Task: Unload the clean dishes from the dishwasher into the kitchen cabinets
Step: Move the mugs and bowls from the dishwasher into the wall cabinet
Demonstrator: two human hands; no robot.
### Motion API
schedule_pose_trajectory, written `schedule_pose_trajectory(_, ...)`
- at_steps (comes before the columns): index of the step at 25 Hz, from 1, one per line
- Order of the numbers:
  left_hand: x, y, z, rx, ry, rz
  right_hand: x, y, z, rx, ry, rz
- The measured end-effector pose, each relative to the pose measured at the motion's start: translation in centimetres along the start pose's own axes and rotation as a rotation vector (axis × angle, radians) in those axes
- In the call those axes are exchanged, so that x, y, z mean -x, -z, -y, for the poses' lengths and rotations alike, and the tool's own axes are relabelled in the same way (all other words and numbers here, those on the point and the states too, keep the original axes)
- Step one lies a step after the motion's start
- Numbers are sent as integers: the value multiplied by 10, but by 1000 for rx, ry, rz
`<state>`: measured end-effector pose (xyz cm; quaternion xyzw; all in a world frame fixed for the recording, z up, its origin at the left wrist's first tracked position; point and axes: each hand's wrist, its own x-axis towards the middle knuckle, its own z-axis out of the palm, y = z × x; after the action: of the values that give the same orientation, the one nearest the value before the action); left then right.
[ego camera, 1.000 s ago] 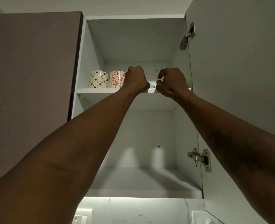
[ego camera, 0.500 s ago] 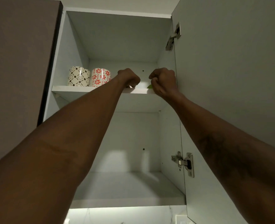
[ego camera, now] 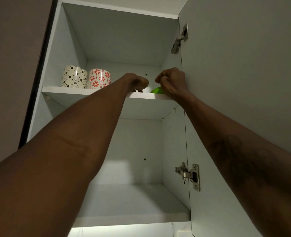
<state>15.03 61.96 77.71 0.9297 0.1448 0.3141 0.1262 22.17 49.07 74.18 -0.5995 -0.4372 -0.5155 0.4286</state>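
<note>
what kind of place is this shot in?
Most likely a home kitchen: an open wall cabinet with white shelves, a black-patterned mug and a red-flowered mug on its upper shelf, and a lit, marble-look backsplash just below.

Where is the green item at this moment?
Head view: the green item sits on the upper shelf, right of centre, directly below the right hand, which hides part of it; the left hand is just left.
</note>
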Motion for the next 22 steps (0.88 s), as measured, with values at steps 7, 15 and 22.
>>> schedule_pose_trajectory(7,-4,-8,-16,242,-91,53,3,1,0,82,35,18)
schedule_pose_trajectory(15,-2,-6,-3,229,-45,16,9,-2,-2,82,-5,-2)
schedule_pose_trajectory(22,35,-2,7,-117,-122,-93,40,-2,2,106,-63,-73)
